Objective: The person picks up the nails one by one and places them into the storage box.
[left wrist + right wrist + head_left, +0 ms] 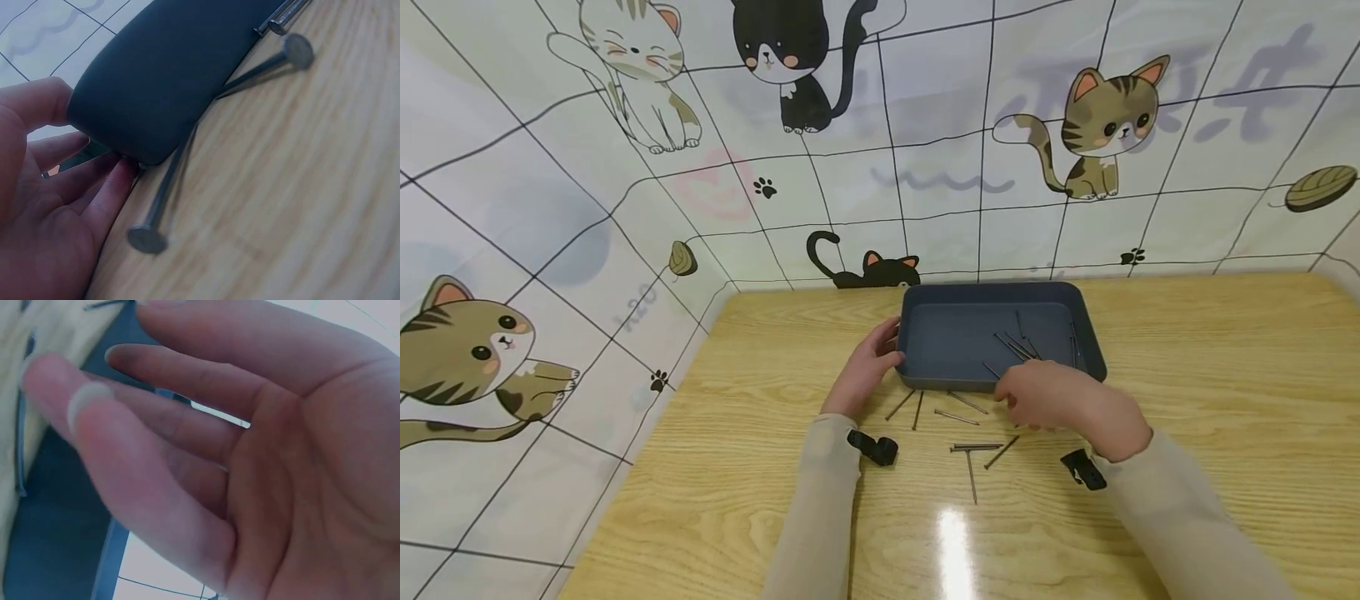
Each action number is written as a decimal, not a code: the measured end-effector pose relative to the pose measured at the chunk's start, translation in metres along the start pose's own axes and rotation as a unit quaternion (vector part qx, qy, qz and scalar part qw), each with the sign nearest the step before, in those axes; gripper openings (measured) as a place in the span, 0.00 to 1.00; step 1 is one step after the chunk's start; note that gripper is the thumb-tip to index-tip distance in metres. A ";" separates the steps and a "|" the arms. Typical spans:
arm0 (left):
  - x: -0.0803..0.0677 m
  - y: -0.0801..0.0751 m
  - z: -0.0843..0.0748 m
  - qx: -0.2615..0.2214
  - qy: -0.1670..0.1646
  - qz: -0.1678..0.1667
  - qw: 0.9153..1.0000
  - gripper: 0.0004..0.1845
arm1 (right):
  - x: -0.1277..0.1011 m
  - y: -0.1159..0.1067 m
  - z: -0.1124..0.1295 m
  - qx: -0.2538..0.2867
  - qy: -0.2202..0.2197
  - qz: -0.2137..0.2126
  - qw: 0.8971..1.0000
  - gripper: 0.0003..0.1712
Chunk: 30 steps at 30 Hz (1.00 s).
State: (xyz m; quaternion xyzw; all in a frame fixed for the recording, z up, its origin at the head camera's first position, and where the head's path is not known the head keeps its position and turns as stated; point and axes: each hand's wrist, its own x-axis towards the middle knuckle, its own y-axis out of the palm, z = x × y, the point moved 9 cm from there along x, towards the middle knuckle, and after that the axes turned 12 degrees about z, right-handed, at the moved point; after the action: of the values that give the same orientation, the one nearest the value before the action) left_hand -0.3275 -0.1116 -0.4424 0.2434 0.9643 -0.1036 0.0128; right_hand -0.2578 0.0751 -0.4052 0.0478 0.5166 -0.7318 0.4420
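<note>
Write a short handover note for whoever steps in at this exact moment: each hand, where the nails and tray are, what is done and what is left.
Left hand: grips the tray's near left corner.
Right hand: open, holds nothing, low over the table by the tray's front wall.
Done: several nails in the tray.
Left: loose nails lie on the table in front of the tray, at least six; some lie close against its wall.
</note>
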 end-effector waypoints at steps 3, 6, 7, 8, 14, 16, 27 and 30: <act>0.000 0.001 -0.001 -0.001 0.000 0.003 1.000 0.32 | 0.001 0.003 0.003 -0.014 0.001 -0.009 1.000 0.07; 0.001 0.002 -0.001 0.000 0.002 0.005 1.000 0.32 | 0.001 0.000 0.007 -0.058 -0.007 -0.040 0.997 0.19; 0.000 0.002 -0.001 0.001 0.003 0.004 1.000 0.32 | 0.001 0.000 0.009 -0.071 -0.011 -0.050 0.996 0.23; 0.000 0.001 -0.002 0.002 0.003 0.004 1.000 0.32 | 0.001 0.000 0.010 -0.082 -0.013 -0.058 0.995 0.26; 0.001 -0.002 0.002 0.000 0.013 -0.002 1.000 0.31 | 0.000 0.004 0.013 -0.133 -0.005 -0.085 0.987 0.26; 0.002 -0.002 0.003 0.000 0.011 -0.004 1.000 0.31 | -0.002 0.006 0.014 -0.142 -0.003 -0.092 0.986 0.26; -0.001 0.000 0.001 0.000 0.003 0.002 1.000 0.32 | 0.006 0.016 0.010 -0.142 0.036 -0.077 0.986 0.24; -0.001 -0.001 0.002 0.001 0.000 -0.001 1.000 0.31 | 0.006 0.017 0.012 -0.149 0.032 -0.075 0.985 0.22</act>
State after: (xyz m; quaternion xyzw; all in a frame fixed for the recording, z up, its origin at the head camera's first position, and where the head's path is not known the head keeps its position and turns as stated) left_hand -0.3274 -0.1130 -0.4438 0.2429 0.9643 -0.1043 0.0128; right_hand -0.2454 0.0605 -0.4153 -0.0348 0.6358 -0.6758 0.3712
